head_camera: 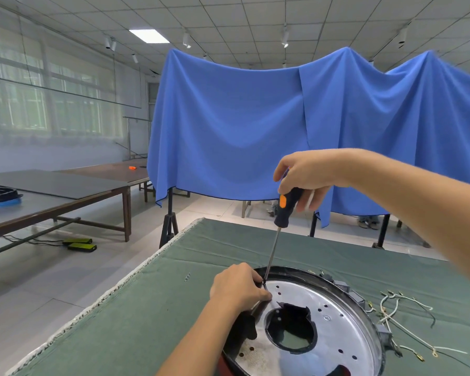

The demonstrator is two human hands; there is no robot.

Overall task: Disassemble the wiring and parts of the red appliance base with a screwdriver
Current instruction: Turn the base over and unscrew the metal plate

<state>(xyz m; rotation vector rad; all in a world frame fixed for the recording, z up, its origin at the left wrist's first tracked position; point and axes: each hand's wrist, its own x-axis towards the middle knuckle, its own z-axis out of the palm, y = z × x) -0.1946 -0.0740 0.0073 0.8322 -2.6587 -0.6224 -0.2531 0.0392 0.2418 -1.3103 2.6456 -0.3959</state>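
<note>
The left hand (pixel 239 287) is nearest, with its fingers curled and pinching something small at the tip of the screwdriver (pixel 278 232), right at the inner edge of the red appliance base (pixel 337 321); what it pinches is too small to tell. Just above that grip the thin metal shaft rises at a slight tilt to the dark handle with an orange spot, and the right hand (pixel 303 177) is wrapped tight around the handle top. The tip could slip off the screw, because the shaft leans and the left fingers sit so close to it, and then it could poke those fingers or scratch the metal. A loose screw could also drop through the big hole in the middle and be hard to find. The base could slide if the push comes in sideways. It lies flat on the green tabletop (pixel 152 308), to the right of the left hand's grip and below it. It is round, with a shiny silver plate full of small holes, a black ring around it and a bit of red at the bottom edge. Further right of the grip, loose white wires (pixel 396 316) lie on the cloth beside the base.
</note>
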